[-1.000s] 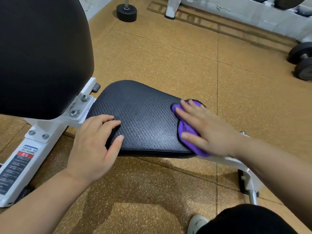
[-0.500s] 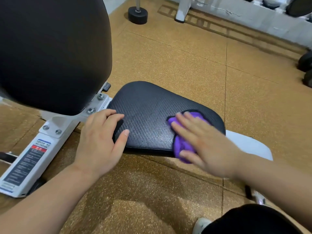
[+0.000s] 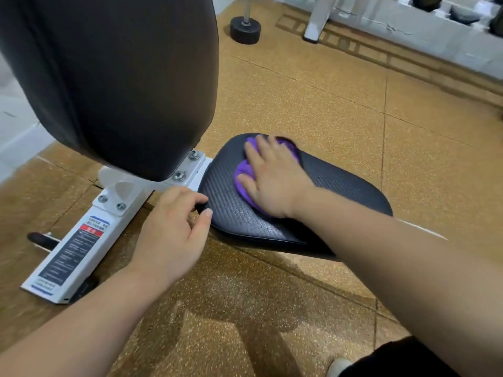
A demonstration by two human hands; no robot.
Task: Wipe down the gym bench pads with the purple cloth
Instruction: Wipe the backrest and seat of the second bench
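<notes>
The fingers (image 3: 258, 148) of the right hand (image 3: 275, 180) are being held spread and flat, pressing the purple cloth (image 3: 242, 172) onto the seat pad (image 3: 340, 186). The cloth is lying bunched beneath palm and fingers, showing only at the fingertips and along the thumb side, at the pad's narrow end near the hinge. The near edge of the pad is being pinched by the left hand (image 3: 174, 229), fingers curled. The wiping is judged to be under way on the seat only; the back pad (image 3: 122, 77) is being left for later, so much seems outstanding
</notes>
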